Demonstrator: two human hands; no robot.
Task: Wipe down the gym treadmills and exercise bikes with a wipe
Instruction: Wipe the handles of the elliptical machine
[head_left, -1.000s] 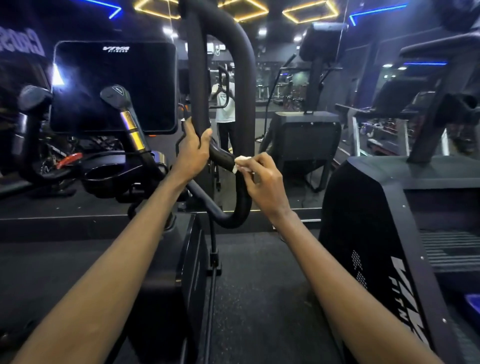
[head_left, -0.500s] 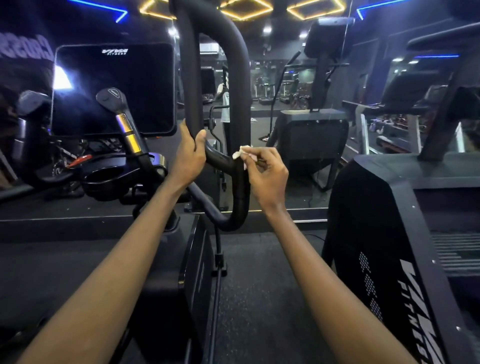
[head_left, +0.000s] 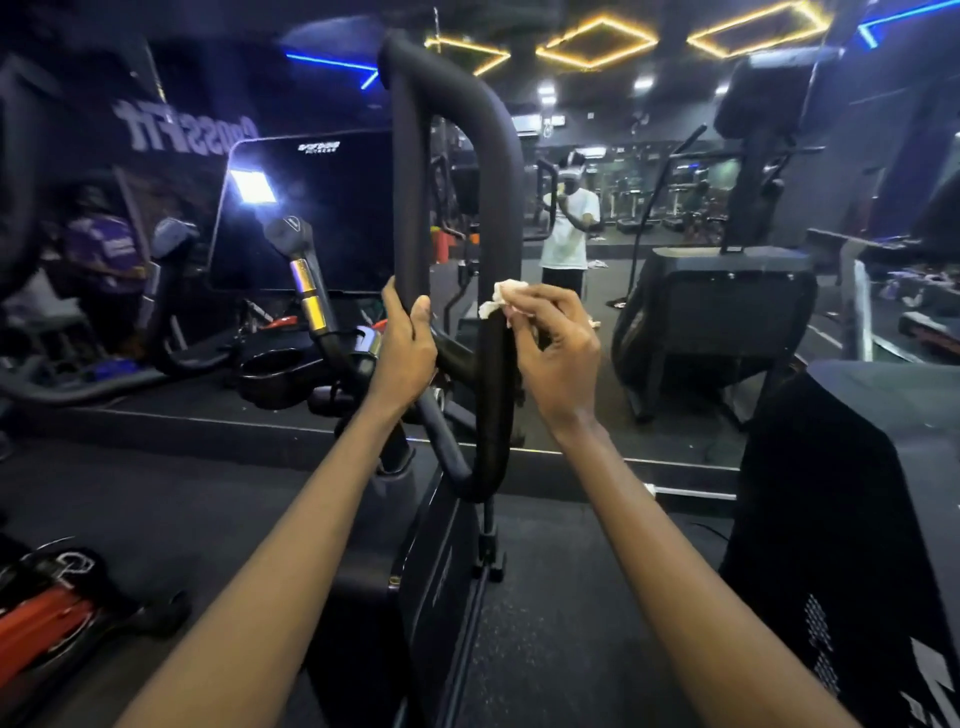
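Two hands work on the looped handlebar (head_left: 493, 135) of the exercise machine.

Left hand (head_left: 406, 353): fingers and thumb are wrapped round the loop's left upright, bracing it. Right hand (head_left: 563, 358): thumb and fingertips are closed in a pinch on the wipe (head_left: 500, 299), a small crumpled white wad. The wad is pressed against the right upright, about level with the left thumb.

Recommended procedure for the step in hand, judged from this position:

1. Hold the left-hand brace so that the loop does not shift under pressure.
2. Flatten the wad. A pinched wipe probably covers only a narrow strip of the padded tube.
3. Wrap the wipe part-way round the tube. Stroke along its length, up over the top bend and down to the lower curve.
4. Treat the left upright likewise, moving the bracing hand aside.

Beyond the loop, the dark console screen (head_left: 311, 208) and the cup holder (head_left: 270, 371) appear due for wiping next. Farther back, a wall mirror (head_left: 685, 426) reflects the person, who wears a white shirt.
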